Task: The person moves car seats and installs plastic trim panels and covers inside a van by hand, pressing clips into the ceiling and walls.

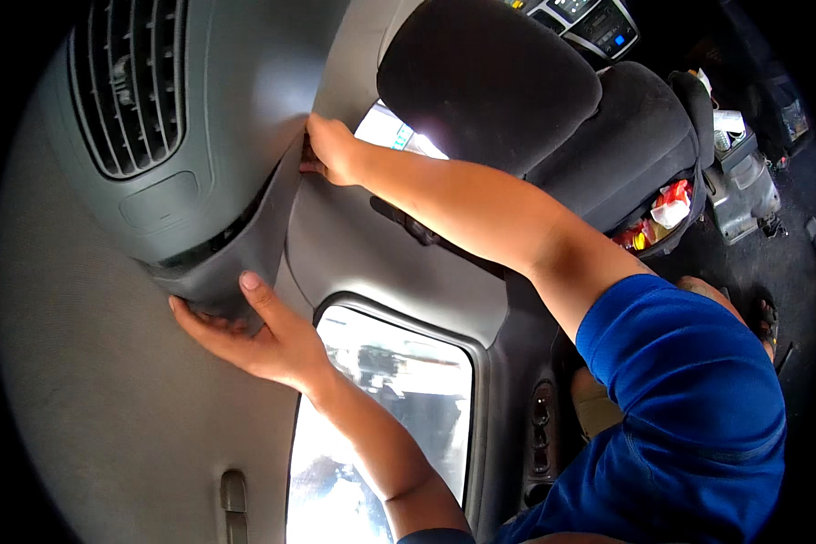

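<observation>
A grey plastic trim panel [252, 263] stands partly away from the overhead air vent housing [231, 82], with a dark gap between them. My left hand [267, 344] cups the panel's lower end, thumb on its face and the other fingers curled around its edge. At the panel's far upper end, my right hand [334, 152] is closed on the edge, its fingertips partly hidden behind it. Close to the left side of the housing is a slatted air vent [129, 86].
Beside my right arm is a dark seat with its headrest [480, 82]. Below my hands are a side window [385, 399] and a grab handle [234, 499] on the light headlining [109, 363]. A seatback pocket holds red and white packages [671, 204].
</observation>
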Tool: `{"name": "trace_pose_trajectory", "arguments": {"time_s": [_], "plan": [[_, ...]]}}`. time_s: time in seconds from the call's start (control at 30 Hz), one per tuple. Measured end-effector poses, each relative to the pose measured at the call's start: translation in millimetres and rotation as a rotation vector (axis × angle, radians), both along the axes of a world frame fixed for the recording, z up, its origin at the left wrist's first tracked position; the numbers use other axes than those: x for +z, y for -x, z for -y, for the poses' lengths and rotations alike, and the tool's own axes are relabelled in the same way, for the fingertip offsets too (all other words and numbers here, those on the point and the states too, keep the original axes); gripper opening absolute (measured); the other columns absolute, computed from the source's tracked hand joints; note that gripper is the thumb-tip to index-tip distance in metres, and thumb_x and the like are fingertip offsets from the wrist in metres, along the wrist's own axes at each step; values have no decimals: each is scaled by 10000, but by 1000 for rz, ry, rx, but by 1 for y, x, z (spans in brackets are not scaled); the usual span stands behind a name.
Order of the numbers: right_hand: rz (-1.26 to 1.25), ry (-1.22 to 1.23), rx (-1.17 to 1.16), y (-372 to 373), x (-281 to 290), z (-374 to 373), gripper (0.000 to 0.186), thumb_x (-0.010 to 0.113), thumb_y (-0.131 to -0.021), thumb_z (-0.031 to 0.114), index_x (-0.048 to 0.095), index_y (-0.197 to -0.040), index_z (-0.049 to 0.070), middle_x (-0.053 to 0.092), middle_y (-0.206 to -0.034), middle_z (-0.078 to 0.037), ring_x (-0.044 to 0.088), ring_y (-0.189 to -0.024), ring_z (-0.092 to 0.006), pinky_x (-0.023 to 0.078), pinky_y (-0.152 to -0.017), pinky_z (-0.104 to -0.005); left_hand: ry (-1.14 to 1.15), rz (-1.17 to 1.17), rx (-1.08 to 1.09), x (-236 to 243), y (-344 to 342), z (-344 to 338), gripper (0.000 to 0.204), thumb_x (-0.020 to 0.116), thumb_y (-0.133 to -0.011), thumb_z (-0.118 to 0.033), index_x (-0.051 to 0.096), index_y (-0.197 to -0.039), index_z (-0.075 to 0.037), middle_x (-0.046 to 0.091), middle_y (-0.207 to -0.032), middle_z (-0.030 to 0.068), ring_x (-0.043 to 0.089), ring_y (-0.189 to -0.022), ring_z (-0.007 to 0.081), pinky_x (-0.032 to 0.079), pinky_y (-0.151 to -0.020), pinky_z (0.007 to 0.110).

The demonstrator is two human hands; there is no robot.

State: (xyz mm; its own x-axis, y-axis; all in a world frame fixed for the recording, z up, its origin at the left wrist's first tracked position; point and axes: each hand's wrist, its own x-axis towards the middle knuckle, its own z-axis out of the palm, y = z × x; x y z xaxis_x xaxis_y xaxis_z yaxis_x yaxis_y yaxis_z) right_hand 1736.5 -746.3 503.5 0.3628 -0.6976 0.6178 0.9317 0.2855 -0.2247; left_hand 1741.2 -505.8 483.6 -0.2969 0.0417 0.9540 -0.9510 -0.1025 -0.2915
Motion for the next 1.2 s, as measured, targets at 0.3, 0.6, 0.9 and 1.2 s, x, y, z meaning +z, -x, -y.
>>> {"name": "trace_pose_trajectory", "arguments": {"time_s": [0.3,0.6,0.9,1.2], "plan": [[-187,36,67,28,-2,-15,546,279,-968,467,489,-1246,47,522,-1251,-159,547,-1070,-324,457,-912,-453,-94,-114,-231,-9,-20,21,792,559,-934,-404,106,-1476,-46,342,-1370,296,446,-1246,414,469,-989,461],[-274,146,123,32,8,3,478,390,-885,508,566,-1065,102,573,-1054,-102,539,-909,-242,462,-859,-409,-72,-126,-136,-9,-26,22,801,533,-921,-487,119,-1475,-83,351,-1374,291,488,-1210,408,570,-839,434],[-245,181,157,26,9,18,482,427,-897,488,586,-1051,60,579,-1003,-87,548,-933,-232,469,-841,-415,-70,-88,-153,-10,-20,20,779,627,-902,-343,173,-1450,-27,444,-1289,249,565,-1109,322,576,-829,368],[267,492,-1492,69,-67,-67,361,699,-784,158,607,-1125,79,600,-1074,-104,547,-1030,-292,426,-889,-403,-20,-53,-162,-17,-35,4,722,714,-859,-204,267,-1385,4,518,-1143,155,556,-972,196,470,-754,262]]}}
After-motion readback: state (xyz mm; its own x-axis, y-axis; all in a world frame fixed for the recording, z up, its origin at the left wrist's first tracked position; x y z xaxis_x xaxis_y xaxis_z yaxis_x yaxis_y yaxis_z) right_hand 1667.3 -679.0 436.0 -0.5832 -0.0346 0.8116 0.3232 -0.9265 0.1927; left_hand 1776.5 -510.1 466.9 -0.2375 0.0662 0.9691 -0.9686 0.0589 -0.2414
